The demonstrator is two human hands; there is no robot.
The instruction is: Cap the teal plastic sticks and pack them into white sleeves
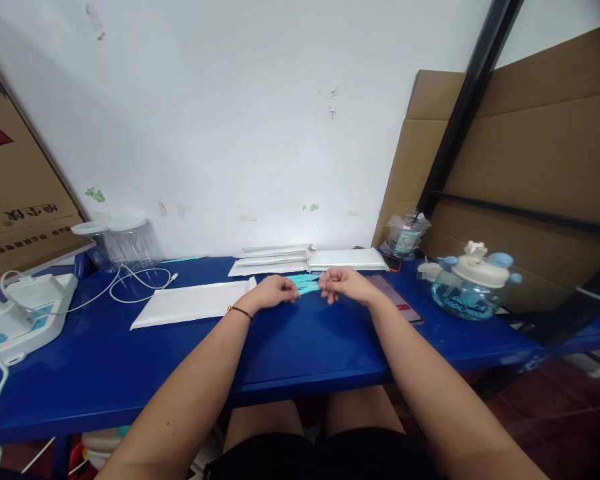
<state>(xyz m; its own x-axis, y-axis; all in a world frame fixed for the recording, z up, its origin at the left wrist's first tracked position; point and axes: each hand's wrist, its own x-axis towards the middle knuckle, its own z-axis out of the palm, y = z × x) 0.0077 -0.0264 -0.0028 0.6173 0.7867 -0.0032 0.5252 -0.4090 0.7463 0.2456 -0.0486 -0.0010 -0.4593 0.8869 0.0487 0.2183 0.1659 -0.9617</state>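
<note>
Between my hands, a thin teal strip (309,289) stretches just above the blue table (305,347). My left hand (274,292), with a dark band at the wrist, pinches its left end. At the other end, the fingers of my right hand (345,284) are closed on the strip. More teal strips (299,277) lie directly behind it, partly covered by my fingers. Left of my left hand is a flat white packet (193,303). Further white packets (270,263) are stacked behind the strips, with another white packet (347,259) to their right.
A phone (393,299) lies beside my right forearm, and a bottle (473,287) with blue liquid stands farther right. At the far left are a power strip (55,323), a white cable (125,283) and clear plastic jars (130,243). A wrapped cup (407,239) stands by the cardboard.
</note>
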